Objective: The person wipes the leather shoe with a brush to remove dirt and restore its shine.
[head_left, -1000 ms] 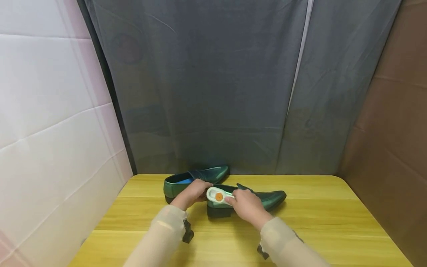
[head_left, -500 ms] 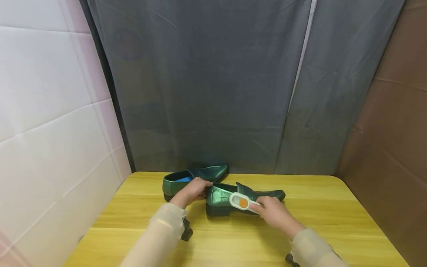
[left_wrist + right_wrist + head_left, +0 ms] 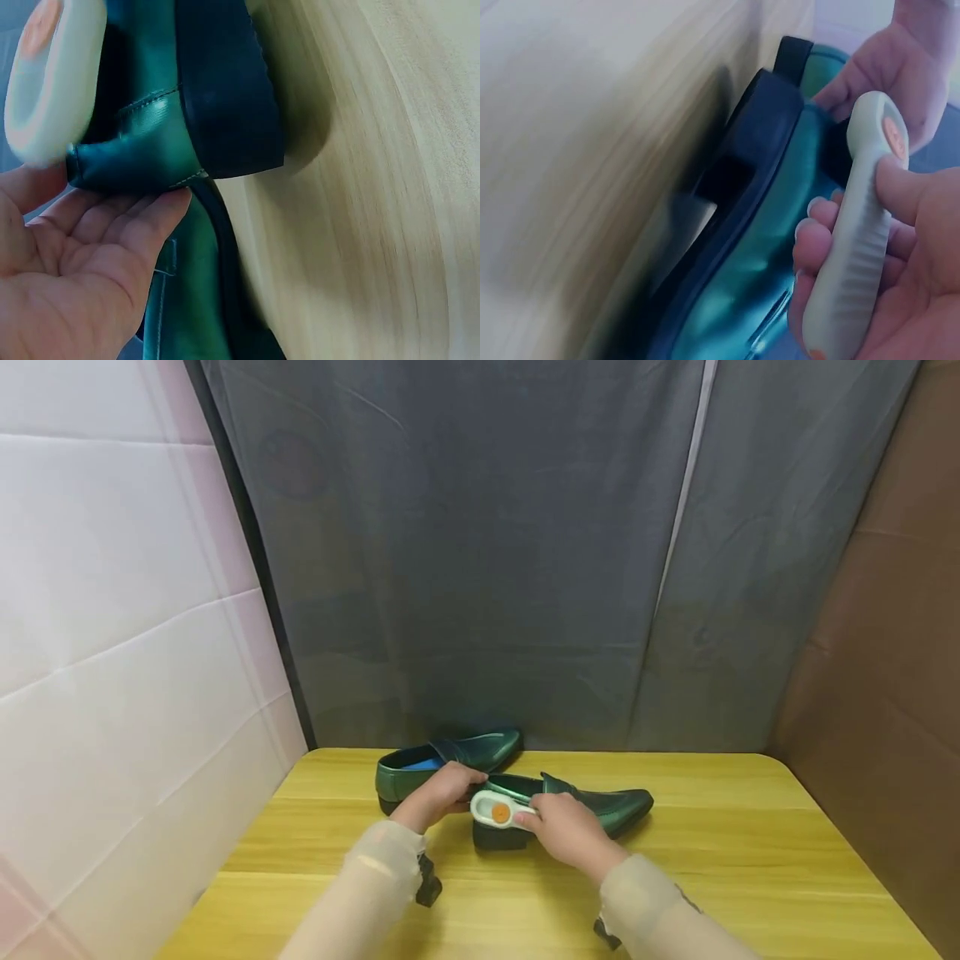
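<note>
A green loafer (image 3: pixel 618 810) with a dark sole stands on the table, its toe to the right. My left hand (image 3: pixel 442 795) holds this loafer at the back of its heel; in the left wrist view the fingers (image 3: pixel 142 221) lie against the heel leather, thumb up by the rim. My right hand (image 3: pixel 568 832) grips the ribbed handle of a white tool (image 3: pixel 847 247) with a rounded head and an orange round button. That head overlaps the loafer's heel side in the head view. The tool's working face is hidden.
Behind my left hand stands a second green loafer (image 3: pixel 480 750) with a blue insole, close to the grey curtain (image 3: pixel 480 568). The wooden table (image 3: pixel 720 860) has a white fabric wall on its left and a brown one on its right.
My right hand moved the white tool right along the loafer's side, toward the toe, then back left to the heel. My left hand stayed at the heel.
</note>
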Demonstrator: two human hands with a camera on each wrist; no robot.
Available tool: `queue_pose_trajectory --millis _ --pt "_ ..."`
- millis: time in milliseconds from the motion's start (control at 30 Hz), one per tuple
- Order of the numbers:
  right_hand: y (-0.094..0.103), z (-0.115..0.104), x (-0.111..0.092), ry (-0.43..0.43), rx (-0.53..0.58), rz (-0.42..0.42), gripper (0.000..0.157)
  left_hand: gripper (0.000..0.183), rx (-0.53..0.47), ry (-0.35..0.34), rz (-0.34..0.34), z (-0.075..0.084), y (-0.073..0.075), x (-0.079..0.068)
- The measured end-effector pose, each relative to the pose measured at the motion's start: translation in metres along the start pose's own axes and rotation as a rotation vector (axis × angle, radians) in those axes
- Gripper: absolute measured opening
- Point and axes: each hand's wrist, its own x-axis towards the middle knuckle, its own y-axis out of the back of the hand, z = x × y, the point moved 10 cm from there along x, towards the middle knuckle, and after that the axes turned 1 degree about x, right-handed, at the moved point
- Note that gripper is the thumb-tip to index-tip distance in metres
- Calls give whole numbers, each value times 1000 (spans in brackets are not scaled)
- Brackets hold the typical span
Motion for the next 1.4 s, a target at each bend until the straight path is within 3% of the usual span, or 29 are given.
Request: queue_pose_trajectory --millis 233,533,933,1233,1400 --pt "-9 -17 3 -27 -50 12 31 26 33 -11 36 -3 4 2" --pt "-11 -6 -7 12 -38 12 30 22 -15 2 14 -2 2 3" --pt "12 48 -31 65 -46 70 30 19 -41 8 20 -1 2 4" --pt "23 104 -44 -39 102 4 32 17 -35 21 18 -1 2 3" --pt "26 111 -46 -50 169 -26 33 18 -16 15 18 1 2 2"
